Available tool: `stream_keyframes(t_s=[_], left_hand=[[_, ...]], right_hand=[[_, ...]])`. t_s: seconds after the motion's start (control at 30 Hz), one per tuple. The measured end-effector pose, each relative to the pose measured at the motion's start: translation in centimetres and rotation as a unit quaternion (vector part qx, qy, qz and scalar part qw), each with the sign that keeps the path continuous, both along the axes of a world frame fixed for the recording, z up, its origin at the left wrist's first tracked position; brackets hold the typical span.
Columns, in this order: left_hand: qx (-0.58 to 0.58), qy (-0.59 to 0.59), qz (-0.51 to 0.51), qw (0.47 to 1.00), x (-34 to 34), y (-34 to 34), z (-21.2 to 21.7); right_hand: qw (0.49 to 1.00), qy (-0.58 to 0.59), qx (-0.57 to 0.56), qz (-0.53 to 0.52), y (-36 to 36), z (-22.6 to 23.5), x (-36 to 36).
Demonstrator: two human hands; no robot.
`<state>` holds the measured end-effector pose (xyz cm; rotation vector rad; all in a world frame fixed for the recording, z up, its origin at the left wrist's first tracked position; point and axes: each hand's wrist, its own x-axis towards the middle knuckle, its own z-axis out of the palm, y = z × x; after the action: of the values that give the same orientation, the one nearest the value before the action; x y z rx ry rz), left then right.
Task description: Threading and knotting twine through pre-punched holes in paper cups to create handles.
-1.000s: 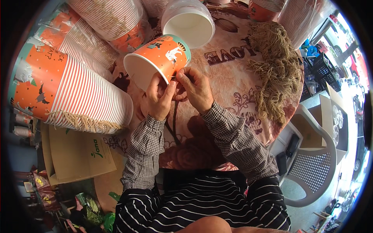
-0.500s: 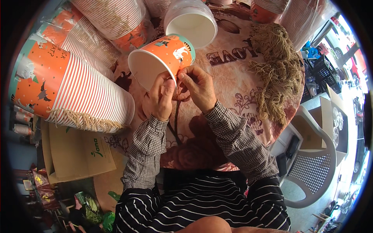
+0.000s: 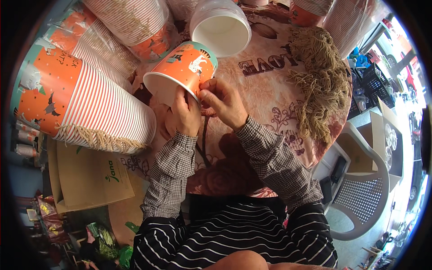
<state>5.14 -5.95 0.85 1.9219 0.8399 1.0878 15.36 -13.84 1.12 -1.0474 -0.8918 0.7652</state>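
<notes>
An orange paper cup point(image 3: 182, 69) with a green base band and printed figures lies tipped over the table, its white open mouth toward me. My left hand point(image 3: 186, 118) grips its near rim, fingers reaching into the mouth. At the outside of that same rim, my right hand point(image 3: 225, 102) has thumb and forefinger pinched together against the cup wall. Whatever sits between those fingertips is too small to make out. Left of my hands lies a long nested stack of matching cups point(image 3: 108, 105), with short beige cords point(image 3: 99, 139) hanging along its rims.
A heap of beige cords point(image 3: 319, 85) lies on the right of the patterned tablecloth point(image 3: 265, 96). Behind the cup, white tubs point(image 3: 220, 36) rest in clear plastic. More wrapped cup stacks point(image 3: 128, 24) crowd the far left. A cardboard box point(image 3: 90, 180) and a plastic chair point(image 3: 360, 193) flank the table.
The cup has shifted slightly left and turned, its mouth tilting further down. My left fingers have straightened into the mouth; my right hand stays pinched by the rim.
</notes>
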Motion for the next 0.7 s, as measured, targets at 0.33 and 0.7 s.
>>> stream_keyframes(t_s=[0.33,0.7], left_hand=[[0.061,-0.041,-0.020,0.997,1.5,0.6,-1.7],[0.043,0.045,-0.096,0.993,0.9,0.2,-2.2]], right_hand=[[0.968,-0.188,-0.077,-0.147,0.2,-0.5,-0.2],[0.993,0.034,-0.106,-0.050,1.9,-4.6,3.8]])
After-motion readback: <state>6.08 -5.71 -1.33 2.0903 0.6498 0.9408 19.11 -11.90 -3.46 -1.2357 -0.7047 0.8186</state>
